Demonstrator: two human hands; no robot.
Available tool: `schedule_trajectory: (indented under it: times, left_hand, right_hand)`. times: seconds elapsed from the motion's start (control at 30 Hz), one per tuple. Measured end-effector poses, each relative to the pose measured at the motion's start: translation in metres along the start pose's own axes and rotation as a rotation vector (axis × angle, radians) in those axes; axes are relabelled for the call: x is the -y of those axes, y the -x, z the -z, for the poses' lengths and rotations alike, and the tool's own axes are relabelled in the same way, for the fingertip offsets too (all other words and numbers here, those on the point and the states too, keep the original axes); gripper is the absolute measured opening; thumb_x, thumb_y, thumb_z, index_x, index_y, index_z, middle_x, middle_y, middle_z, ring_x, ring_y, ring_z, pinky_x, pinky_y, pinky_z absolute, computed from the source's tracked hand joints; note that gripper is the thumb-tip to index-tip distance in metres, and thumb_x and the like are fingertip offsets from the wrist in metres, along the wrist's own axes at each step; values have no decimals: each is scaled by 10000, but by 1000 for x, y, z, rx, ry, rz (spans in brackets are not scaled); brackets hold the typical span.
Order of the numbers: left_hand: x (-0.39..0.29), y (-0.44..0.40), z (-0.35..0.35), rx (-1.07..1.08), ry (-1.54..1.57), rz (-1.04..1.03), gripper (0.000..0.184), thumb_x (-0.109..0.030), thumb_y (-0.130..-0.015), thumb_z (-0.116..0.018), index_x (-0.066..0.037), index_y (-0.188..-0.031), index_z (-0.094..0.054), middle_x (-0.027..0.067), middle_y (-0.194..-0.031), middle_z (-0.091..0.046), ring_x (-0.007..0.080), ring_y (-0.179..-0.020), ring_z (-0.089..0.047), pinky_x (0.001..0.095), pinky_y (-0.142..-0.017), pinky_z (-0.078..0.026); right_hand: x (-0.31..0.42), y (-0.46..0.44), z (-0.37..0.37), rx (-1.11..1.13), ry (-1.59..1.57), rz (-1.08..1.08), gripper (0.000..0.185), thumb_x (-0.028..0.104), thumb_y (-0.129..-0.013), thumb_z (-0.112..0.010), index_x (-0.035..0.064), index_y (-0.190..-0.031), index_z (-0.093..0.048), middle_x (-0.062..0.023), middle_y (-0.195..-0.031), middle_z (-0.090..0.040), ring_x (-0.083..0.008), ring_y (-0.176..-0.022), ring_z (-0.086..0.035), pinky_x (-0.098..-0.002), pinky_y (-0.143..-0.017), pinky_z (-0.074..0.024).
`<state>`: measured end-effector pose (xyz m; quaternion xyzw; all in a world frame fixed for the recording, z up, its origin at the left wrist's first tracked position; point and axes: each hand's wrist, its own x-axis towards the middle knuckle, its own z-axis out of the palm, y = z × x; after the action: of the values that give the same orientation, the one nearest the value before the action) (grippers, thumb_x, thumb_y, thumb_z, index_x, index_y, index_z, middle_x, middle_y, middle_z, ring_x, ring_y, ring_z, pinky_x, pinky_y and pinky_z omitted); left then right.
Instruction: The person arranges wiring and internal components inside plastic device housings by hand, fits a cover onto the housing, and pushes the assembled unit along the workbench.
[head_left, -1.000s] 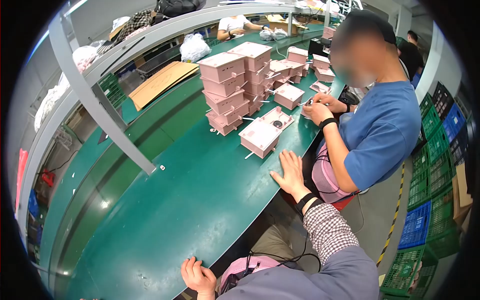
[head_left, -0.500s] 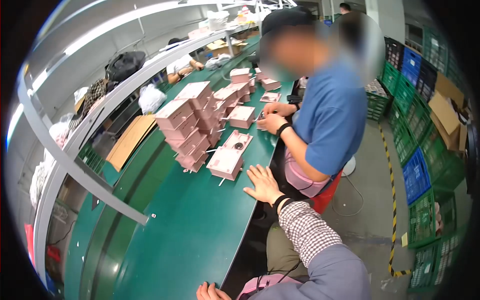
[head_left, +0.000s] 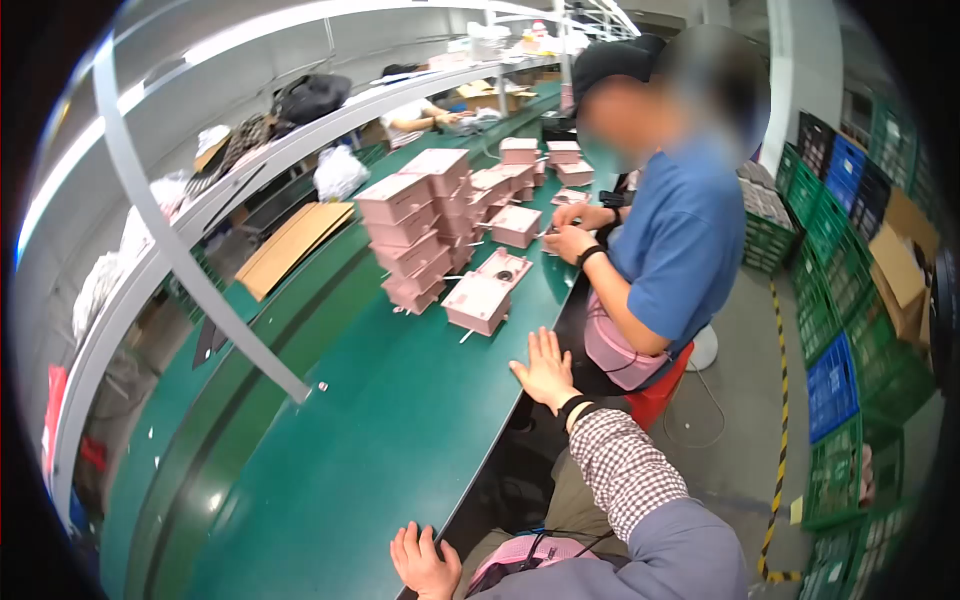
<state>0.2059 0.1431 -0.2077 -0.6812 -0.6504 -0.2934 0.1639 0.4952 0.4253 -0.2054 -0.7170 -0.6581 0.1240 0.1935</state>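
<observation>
My right hand (head_left: 546, 370) rests at the near edge of the green worktable (head_left: 350, 440), fingers spread, holding nothing. Just beyond it sits a pink box (head_left: 478, 303) with a white strip sticking out, and behind that an open pink piece (head_left: 504, 268) with a black round part. My left hand (head_left: 425, 562) lies on the table edge at the bottom of the view, fingers apart and without any object. Farther off, stacked pink boxes (head_left: 408, 228) stand to the left of several single ones.
A co-worker in a blue shirt (head_left: 675, 240) sits to the right, both hands on a small part. Metal shelf posts (head_left: 190, 250) and flat cardboard (head_left: 290, 245) line the left. Green and blue crates (head_left: 832, 370) stand along the right beyond a striped floor line.
The view has shifted, so the boxes and co-worker appear farther right. More of my left hand shows on the table edge. My right hand stays flat at the edge.
</observation>
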Motion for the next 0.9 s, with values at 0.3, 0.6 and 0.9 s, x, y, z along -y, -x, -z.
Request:
schedule_trajectory:
  times: [0.3,0.6,0.9]
  left_hand:
    - [-4,3,-1,-19,-39,33,344,-65,-686,-634,-66,-1029,-658,137,-1191,-629,378,-1120,-574,481,-999,-456]
    - [-3,5,-2,9,-58,53,368,-83,-671,-646,-70,-1039,-656,137,-1204,-626,374,-1136,-569,479,-1008,-454]
    - [-4,-2,-7,-25,-53,36,379,-47,-640,-615,-62,-1019,-625,146,-1183,-628,381,-1099,-586,462,-982,-473]
  right_hand:
    - [-3,-1,1,26,-27,1,820,529,-973,-471,5,-1559,-235,-224,-1660,-82,-375,-1543,-59,-645,-1145,-244]
    - [-14,-1,-16,-56,-67,76,810,501,-970,-494,-25,-1538,-255,-278,-1637,-96,-436,-1523,-88,-606,-1111,-322]
    - [-18,-8,-24,-182,-57,121,816,504,-964,-497,-40,-1528,-268,-302,-1617,-157,-453,-1513,-126,-568,-1085,-362]
